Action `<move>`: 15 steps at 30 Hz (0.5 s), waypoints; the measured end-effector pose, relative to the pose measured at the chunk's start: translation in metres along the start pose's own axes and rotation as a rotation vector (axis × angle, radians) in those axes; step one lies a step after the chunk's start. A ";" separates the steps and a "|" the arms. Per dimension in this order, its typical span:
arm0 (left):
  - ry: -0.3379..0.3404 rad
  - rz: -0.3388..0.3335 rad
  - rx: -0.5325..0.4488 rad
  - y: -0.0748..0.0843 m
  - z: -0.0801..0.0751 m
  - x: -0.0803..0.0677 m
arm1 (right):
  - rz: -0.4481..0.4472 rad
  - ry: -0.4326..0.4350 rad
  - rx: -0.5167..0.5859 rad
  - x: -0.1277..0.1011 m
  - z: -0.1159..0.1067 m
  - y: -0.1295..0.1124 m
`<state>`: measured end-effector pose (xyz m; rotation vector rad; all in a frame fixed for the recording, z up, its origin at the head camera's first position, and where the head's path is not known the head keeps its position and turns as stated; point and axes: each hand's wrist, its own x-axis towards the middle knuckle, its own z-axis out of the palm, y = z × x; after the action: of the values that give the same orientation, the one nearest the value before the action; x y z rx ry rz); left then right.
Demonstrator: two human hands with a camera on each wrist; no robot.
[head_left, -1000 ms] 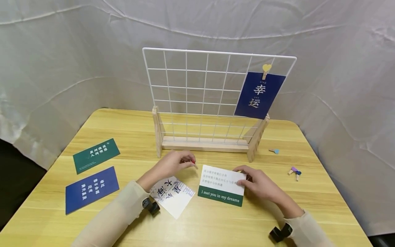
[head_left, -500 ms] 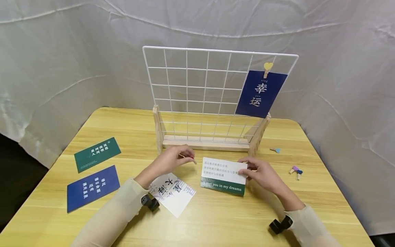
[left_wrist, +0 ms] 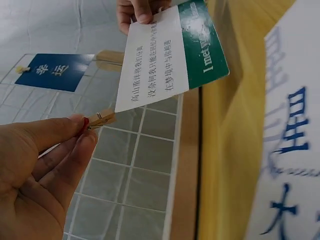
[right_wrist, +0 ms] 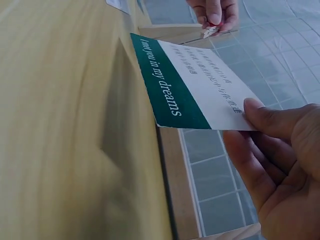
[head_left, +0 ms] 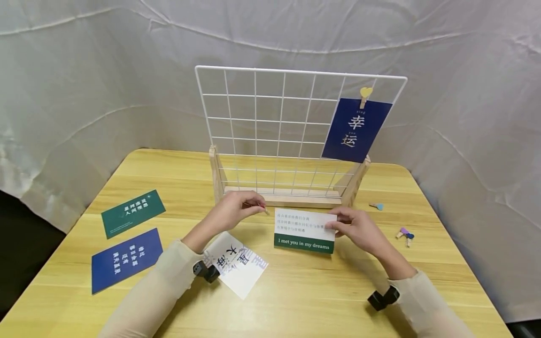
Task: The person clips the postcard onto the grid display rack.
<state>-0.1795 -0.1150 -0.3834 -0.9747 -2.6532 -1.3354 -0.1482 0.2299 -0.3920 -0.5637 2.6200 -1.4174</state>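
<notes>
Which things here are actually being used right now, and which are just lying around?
In use:
- white and green card, held up by the right hand
- small wooden peg, pinched by the left hand
- wire grid just behind both hands

Lying about:
- green card
- blue card
- white card
- loose pegs
- hung blue card

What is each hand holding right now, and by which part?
The right hand pinches the white and green card by its right edge. The left hand pinches a small wooden clothespin by its tail end.
</notes>
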 end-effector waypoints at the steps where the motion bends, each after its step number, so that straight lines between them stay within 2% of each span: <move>1: 0.003 0.001 0.002 0.002 -0.002 0.001 | -0.001 0.001 -0.010 0.001 -0.001 -0.001; 9: 0.018 0.027 0.050 0.015 -0.018 0.012 | -0.054 0.041 -0.084 0.011 -0.010 -0.015; 15: 0.059 0.050 0.084 0.028 -0.030 0.020 | -0.063 0.106 -0.075 0.016 -0.016 -0.025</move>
<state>-0.1877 -0.1143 -0.3384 -0.9697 -2.6004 -1.2129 -0.1609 0.2245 -0.3611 -0.6010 2.7719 -1.4083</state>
